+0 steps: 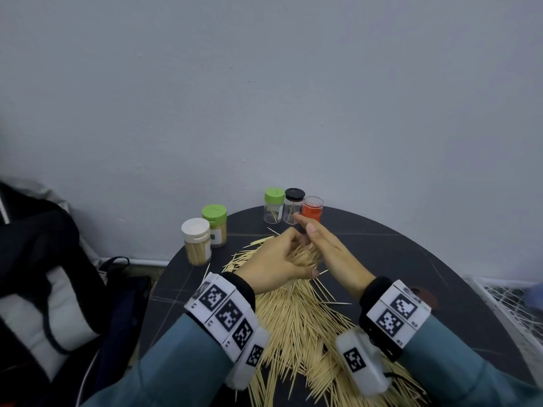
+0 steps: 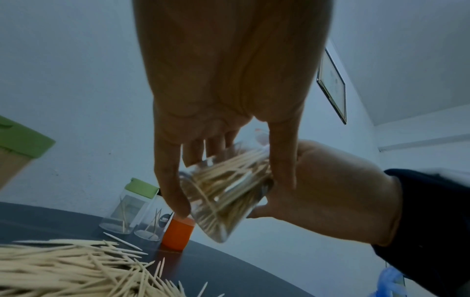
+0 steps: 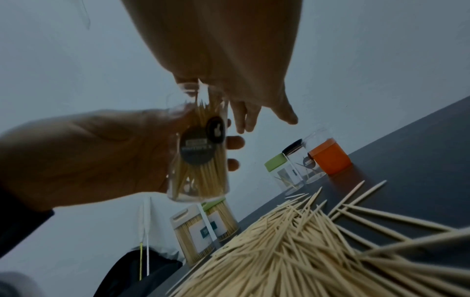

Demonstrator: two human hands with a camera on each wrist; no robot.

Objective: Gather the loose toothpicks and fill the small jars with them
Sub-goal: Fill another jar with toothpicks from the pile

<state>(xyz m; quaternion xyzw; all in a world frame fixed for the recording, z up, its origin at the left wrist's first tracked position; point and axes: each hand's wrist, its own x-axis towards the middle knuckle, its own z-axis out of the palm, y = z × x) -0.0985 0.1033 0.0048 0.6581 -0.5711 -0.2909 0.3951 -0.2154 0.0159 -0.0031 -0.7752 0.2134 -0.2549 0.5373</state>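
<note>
Here the left hand [image 1: 273,267] grips a clear jar [image 2: 223,193] of toothpicks above the bench [image 1: 426,259], fingers [image 3: 232,142] curled round its wall. The right hand [image 1: 332,251], fingers straight, lies flat against its mouth. Light, slick plastic: hold mid-wall. Loose toothpicks [image 1: 299,324], stiff and rolling, heap toward the near edge.

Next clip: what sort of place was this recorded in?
Probably a plain room in a home or small office, not a workshop. A small round dark table stands against a bare pale wall, a framed picture hangs on the wall, and a dark bag sits beside the table.
</note>
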